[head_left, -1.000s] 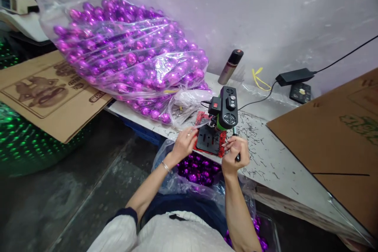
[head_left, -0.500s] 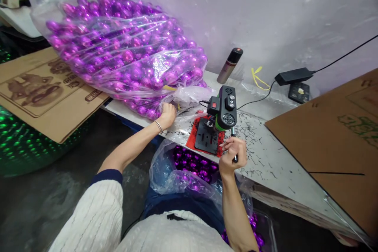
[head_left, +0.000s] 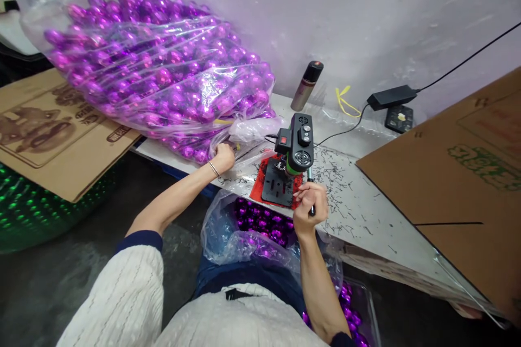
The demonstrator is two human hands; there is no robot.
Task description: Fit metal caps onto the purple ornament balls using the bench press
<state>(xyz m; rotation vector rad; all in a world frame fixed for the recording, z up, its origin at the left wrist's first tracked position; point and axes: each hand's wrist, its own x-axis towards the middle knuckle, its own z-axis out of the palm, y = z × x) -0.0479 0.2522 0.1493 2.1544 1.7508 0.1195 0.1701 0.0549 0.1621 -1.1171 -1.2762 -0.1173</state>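
My left hand [head_left: 224, 158] is curled at the gathered mouth of a big clear plastic bag [head_left: 252, 130] full of shiny purple balls [head_left: 163, 76]. Its fingertips are hidden, so I cannot make out what they hold. With fingers wrapped round it, my right hand [head_left: 310, 205] grips the black-tipped lever handle [head_left: 312, 210] of a small black and green machine [head_left: 302, 143]. The machine's black slotted base plate [head_left: 277, 186] lies on a red sheet [head_left: 256, 191]. No ball shows on the base plate.
Small dark bits litter the white table [head_left: 366, 211]. A spray can [head_left: 305, 87], a yellow tie [head_left: 345, 102] and a black power adapter [head_left: 393, 96] are behind. Cardboard [head_left: 456, 173] stands right; another sheet [head_left: 81, 157] lies left. Purple balls fill an open bag [head_left: 260, 222] at my lap.
The whole view has shifted slightly, so things appear farther left. Both hands keep nearly the same places and grips relative to the bag and machine.
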